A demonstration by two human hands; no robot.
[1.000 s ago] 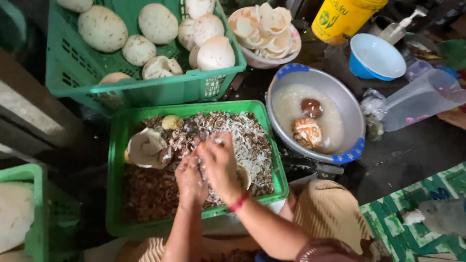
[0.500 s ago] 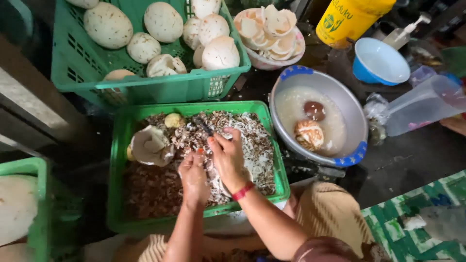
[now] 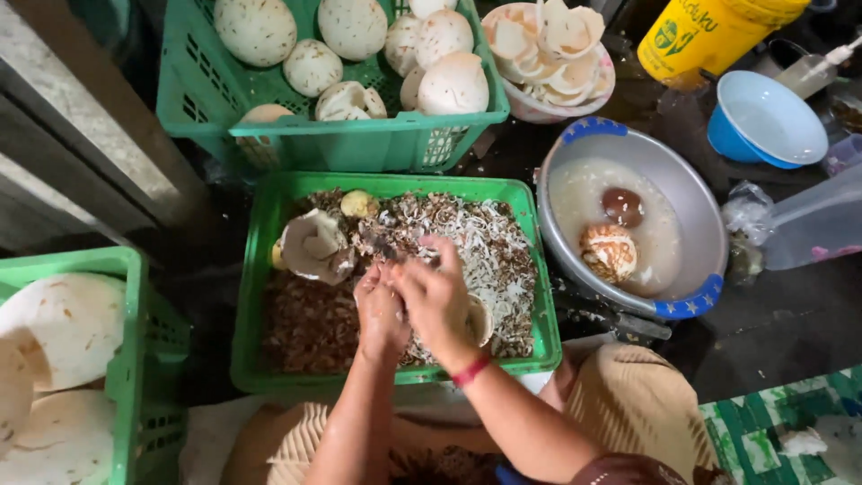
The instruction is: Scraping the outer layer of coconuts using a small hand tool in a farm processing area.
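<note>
My left hand and my right hand, with a red band at the wrist, are pressed together over the middle green crate. Under them sits a pale peeled coconut, mostly hidden, with only its right rim showing. My left hand grips it. A dark knife blade sticks out past the fingers toward the far side, and my right hand seems closed on its handle. The crate is full of brown and white coconut shavings, and a broken shell piece lies at its left.
A green crate of whole peeled coconuts stands behind. A metal basin with milky water and two coconuts is on the right, with a bowl of shell pieces, a yellow bucket and a blue bowl beyond it. Another green crate is at the left.
Both hands have shifted a little on the coconut and the knife blade has moved nearer the fingers. The view has tilted slightly.
</note>
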